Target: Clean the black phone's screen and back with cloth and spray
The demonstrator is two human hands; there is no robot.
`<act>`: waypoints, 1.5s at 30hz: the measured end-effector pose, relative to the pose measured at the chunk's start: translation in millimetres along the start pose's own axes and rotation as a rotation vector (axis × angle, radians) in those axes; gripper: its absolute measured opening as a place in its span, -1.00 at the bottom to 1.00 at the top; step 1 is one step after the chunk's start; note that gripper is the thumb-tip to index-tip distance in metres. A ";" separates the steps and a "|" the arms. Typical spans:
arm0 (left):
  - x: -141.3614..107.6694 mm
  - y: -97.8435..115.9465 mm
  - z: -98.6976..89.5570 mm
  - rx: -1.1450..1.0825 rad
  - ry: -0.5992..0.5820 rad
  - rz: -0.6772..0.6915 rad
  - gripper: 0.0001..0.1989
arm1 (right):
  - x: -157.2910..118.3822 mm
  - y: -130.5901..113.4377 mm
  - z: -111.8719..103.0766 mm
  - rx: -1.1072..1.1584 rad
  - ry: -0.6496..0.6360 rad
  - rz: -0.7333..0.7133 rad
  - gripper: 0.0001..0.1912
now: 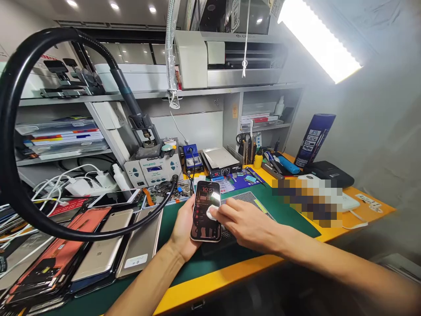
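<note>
My left hand (pixel 183 228) is wrapped round a smartphone (pixel 202 210), tilted up over the green mat (pixel 187 273). Its screen is lit and reads 10:51 at the top. Between the pinched fingers of my right hand (pixel 245 223) is a small white wipe (pixel 212 212), pressed against the right side of the screen. Whether it is cotton or tissue cannot be made out. A perforated grey plate (pixel 245 199) lies on the mat behind my right hand, which partly hides it.
Left of my hands, phone housings (pixel 103 245) lie in a row under a looping black hose (pixel 9 131). A hot-air station (pixel 153 171), a blue soldering station (pixel 192 158) and a heating plate (pixel 222 160) line the back. A yellow bottle (pixel 258 160) stands at right.
</note>
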State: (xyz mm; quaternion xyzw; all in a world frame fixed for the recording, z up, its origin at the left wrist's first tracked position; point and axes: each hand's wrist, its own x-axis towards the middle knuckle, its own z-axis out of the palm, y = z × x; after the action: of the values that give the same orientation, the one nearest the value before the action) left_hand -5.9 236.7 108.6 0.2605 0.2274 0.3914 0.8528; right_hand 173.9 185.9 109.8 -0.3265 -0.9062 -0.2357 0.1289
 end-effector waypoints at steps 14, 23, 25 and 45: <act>-2.2 0.8 0.8 0.028 0.026 -0.090 -0.58 | -5.4 23.6 7.3 -0.076 -0.021 0.114 -0.69; -0.2 1.6 -0.2 -0.013 -0.006 -0.071 -0.59 | 1.8 -28.9 -8.8 0.028 -0.026 -0.123 -0.77; -1.3 1.9 0.7 -0.062 -0.052 -0.091 -0.62 | 11.5 -24.5 -9.9 -0.001 -0.014 -0.138 -0.79; -3.5 3.7 -8.7 -0.170 -0.089 -0.172 -0.40 | 43.4 -5.3 -9.0 0.003 -0.051 -0.068 -0.79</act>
State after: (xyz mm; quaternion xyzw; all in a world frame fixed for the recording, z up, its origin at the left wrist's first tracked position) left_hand -15.1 238.3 104.9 0.1837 0.1769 0.3228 0.9114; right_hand 138.4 200.7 132.5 -0.3015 -0.9201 -0.2301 0.0981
